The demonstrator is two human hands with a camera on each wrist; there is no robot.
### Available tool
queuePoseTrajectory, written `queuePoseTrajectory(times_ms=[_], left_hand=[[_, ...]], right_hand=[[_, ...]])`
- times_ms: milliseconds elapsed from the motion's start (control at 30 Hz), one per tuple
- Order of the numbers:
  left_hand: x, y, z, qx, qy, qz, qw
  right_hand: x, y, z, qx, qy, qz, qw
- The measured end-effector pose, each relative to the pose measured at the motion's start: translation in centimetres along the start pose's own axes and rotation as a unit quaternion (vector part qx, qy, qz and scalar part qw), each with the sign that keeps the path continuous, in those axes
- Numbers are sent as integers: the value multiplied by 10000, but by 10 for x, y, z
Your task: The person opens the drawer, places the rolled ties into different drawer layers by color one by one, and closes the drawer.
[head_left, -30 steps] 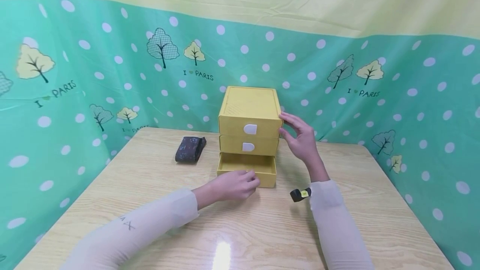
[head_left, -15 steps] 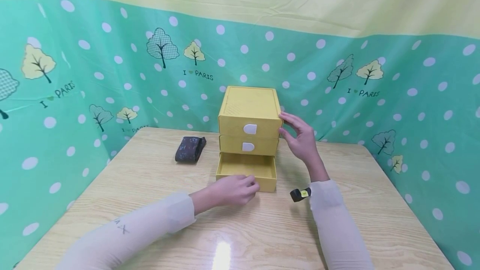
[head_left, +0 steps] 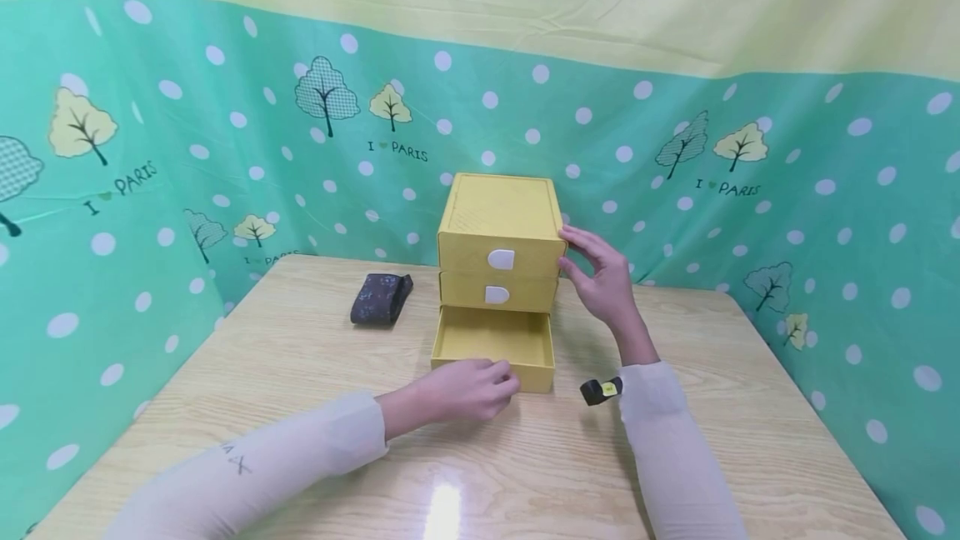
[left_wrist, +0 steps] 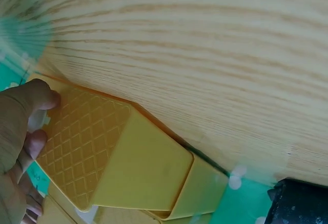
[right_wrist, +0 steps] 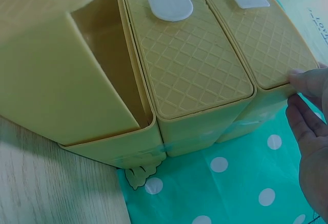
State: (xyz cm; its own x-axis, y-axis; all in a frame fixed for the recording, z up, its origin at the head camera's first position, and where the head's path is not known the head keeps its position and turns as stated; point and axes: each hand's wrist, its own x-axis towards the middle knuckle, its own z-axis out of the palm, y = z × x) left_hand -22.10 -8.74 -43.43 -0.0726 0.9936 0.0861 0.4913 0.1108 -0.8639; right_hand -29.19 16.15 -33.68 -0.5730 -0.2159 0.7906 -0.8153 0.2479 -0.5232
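A light wooden table (head_left: 525, 473) stands before a green polka-dot backdrop. The left hand (head_left: 467, 388) grips the front of the pulled-out bottom drawer (head_left: 495, 346) of the yellow plastic three-drawer cabinet (head_left: 499, 227). The right hand (head_left: 600, 277), fingers relaxed, braces the cabinet's side, probably to steady it.

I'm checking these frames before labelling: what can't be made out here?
- Bottom drawer handle: head view, left hand covers it.
- Dark pouch: left wrist view, cut off at the corner.
- Right hand: right wrist view, cropped by the edge.
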Motion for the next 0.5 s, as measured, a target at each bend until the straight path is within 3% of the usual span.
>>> queuePoseTrajectory(times_ms=[500], left_hand=[[0,3,-7,25,157,27,9999]], right_hand=[[0,-1,0,-15,-5,17,10000]])
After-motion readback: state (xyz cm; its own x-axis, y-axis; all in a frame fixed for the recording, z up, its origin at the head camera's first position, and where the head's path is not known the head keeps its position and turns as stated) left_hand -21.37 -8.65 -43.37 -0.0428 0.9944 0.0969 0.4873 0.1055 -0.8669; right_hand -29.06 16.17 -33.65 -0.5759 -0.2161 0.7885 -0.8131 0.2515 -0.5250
